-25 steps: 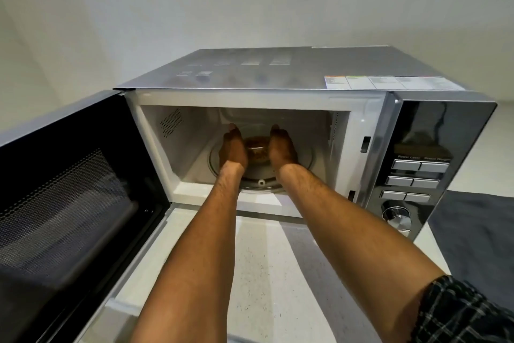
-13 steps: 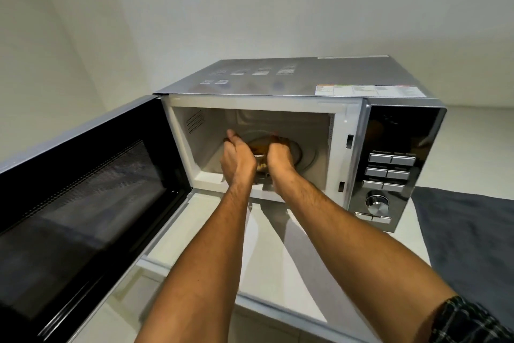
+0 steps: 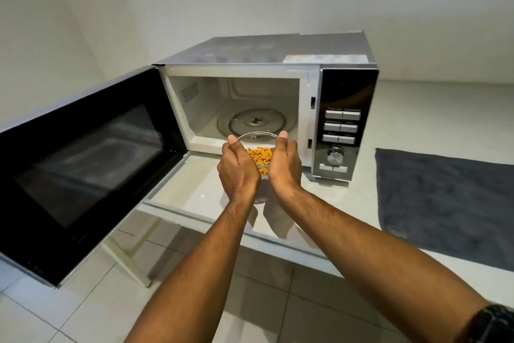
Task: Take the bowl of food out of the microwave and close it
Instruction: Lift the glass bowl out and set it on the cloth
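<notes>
While the door [image 3: 91, 164] hangs open, we cup the bowl [image 3: 260, 159] between left hand [image 3: 239, 173] and right hand [image 3: 285, 167], both closed round its walls. It looks like glass, probably slippery and breakable; gripping beneath the rim seems safest.

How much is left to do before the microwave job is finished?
Done: the glass bowl of orange food is out of the microwave, and the turntable inside is bare.
In hand: the left hand and right hand hold the bowl between them, in front of the opening, above the white counter.
Left: the bowl needs setting down, and the microwave door hangs wide open, so it needs closing.
</notes>
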### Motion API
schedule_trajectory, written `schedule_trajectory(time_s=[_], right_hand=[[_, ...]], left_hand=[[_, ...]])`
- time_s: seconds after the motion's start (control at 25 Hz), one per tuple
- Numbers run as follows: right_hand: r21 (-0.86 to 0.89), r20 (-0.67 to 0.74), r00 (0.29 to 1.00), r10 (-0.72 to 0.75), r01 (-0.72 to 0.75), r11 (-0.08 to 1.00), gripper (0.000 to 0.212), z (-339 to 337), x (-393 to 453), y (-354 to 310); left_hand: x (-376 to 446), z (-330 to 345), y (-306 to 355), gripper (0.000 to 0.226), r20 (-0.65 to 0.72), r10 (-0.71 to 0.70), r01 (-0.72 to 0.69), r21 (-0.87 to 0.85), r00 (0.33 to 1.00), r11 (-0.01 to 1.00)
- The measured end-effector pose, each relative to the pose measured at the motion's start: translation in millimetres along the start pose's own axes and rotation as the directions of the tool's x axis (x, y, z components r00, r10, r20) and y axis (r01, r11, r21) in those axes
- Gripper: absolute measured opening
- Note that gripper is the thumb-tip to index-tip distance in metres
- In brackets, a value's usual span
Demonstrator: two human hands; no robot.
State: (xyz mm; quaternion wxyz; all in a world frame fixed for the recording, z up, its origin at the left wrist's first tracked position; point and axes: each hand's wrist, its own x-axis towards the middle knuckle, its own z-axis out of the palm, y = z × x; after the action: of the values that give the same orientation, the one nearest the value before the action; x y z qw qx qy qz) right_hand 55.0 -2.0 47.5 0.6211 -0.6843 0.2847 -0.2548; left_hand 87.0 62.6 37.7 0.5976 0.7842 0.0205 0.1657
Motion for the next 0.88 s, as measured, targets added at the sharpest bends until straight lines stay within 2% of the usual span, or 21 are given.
schedule_trajectory(time_s=[0.12, 0.28, 0.48, 0.64, 0.76, 0.88], right_hand=[[-0.062, -0.055, 0.996, -0.072, 0.068, 0.996, 0.048, -34.4, -18.8, 19.3], [-0.106, -0.151, 0.982, -0.118, 0.103, 0.989, 0.053, -85.8, -31.3, 42.5], [-0.113, -0.372, 0.910, -0.183, 0.151, 0.982, 0.051, -164.6, -30.3, 53.6], [-0.061, -0.501, 0.857, -0.119, 0.102, 0.993, 0.049, -228.8, -12.3, 58.6], [-0.004, -0.581, 0.813, -0.027, 0.030, 1.000, 0.051, -277.7, 6.5, 67.7], [-0.032, -0.624, 0.781, -0.011, -0.011, 0.999, 0.058, -319.9, 24.3, 72.7]], left_hand=[[-44.3, 0.0, -5.3, 0.068, 0.065, 0.027, -0.026, -0.020, 0.998, 0.999], [-94.4, 15.1, 0.2, 0.067, 0.137, 0.105, -0.100, -0.041, 0.985, 0.994], [-152.5, 57.3, 20.6, 0.057, 0.316, 0.190, -0.166, -0.100, 0.930, 0.981], [-191.3, 101.6, 41.3, 0.053, 0.454, 0.248, -0.205, -0.143, 0.856, 0.968], [-219.6, 138.2, 60.1, 0.057, 0.561, 0.305, -0.280, -0.132, 0.769, 0.951], [-237.5, 169.5, 73.0, 0.058, 0.686, 0.284, -0.304, -0.095, 0.670, 0.948]])
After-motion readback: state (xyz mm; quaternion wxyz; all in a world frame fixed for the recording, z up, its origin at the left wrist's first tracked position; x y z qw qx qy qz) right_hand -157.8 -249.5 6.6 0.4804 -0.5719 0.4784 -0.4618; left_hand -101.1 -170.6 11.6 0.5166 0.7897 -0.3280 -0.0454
